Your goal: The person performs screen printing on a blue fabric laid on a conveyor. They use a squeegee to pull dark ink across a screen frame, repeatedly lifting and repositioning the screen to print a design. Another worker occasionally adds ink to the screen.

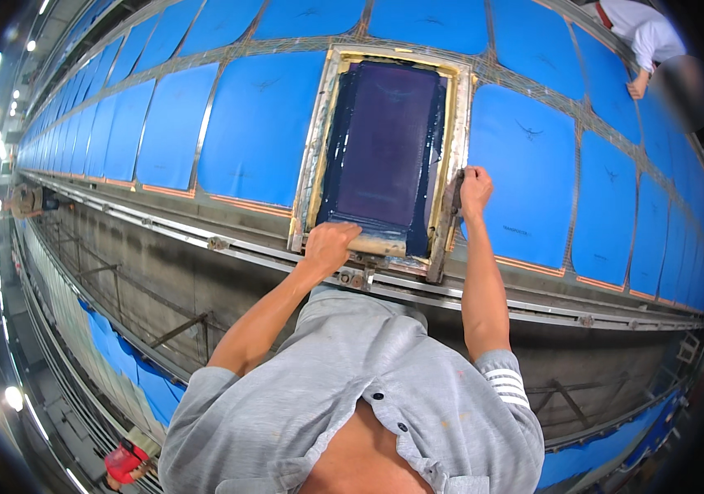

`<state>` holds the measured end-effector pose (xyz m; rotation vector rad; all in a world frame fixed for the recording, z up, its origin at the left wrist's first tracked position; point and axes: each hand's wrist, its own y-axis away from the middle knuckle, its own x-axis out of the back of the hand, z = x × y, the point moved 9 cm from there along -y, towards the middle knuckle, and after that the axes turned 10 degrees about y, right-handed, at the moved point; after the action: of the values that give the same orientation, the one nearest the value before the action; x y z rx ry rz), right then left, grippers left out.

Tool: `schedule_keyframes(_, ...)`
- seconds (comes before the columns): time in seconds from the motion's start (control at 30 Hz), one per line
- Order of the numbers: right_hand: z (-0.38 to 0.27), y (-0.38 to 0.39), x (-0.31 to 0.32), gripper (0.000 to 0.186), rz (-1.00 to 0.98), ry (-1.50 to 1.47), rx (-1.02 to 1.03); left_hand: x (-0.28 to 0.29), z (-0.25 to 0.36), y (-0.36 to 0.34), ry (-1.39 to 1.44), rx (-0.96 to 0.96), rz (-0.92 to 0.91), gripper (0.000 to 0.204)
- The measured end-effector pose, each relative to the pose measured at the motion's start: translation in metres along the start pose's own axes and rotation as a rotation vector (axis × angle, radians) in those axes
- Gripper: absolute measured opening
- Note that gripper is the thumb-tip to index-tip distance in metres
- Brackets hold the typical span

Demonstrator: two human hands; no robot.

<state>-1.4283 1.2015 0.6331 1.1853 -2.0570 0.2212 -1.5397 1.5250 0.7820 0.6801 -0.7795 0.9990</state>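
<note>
A screen-printing frame [316,152] with a dark purple mesh [385,144] lies over the long table in front of me. Across the near end of the mesh sits a squeegee [381,245] with a pale, worn handle. My left hand [333,247] is closed over the squeegee's left part, and its palm side is hidden. My right hand [475,192] is closed on a dark bar [449,218] along the frame's right side. Dark ink shows along the mesh's edges. Blue fabric panels [525,165] lie flat on both sides of the frame, some bearing small dark prints.
A metal rail [525,311] runs along the table's near edge, against which I stand. At the far right, another person's hand [638,85] reaches over a blue panel. More people stand at the far left and lower left. Behind me, blue pieces [113,337] lie along another table.
</note>
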Motion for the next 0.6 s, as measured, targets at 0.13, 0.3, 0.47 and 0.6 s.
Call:
schedule_keyframes(0.13, -0.007, -0.001, 0.004, 0.027, 0.002, -0.001, 0.012, -0.02, -0.006, 0.009, -0.028, -0.08, 0.022, 0.04)
schedule_keyframes(0.3, -0.012, 0.007, 0.007, 0.028, -0.031, -0.009, -0.007, -0.018, -0.017, -0.043, -0.093, -0.137, 0.107, 0.051)
schedule_keyframes(0.47, -0.031, 0.014, 0.022, 0.036, 0.195, 0.217, 0.184, 0.008, -0.051, -0.177, -0.115, -0.229, 0.348, 0.038)
schedule_keyframes(0.6, -0.129, -0.018, 0.027, 0.04, 0.327, 0.279, 0.574, 0.037, -0.069, -0.291, -0.089, -0.181, 0.259, 0.026)
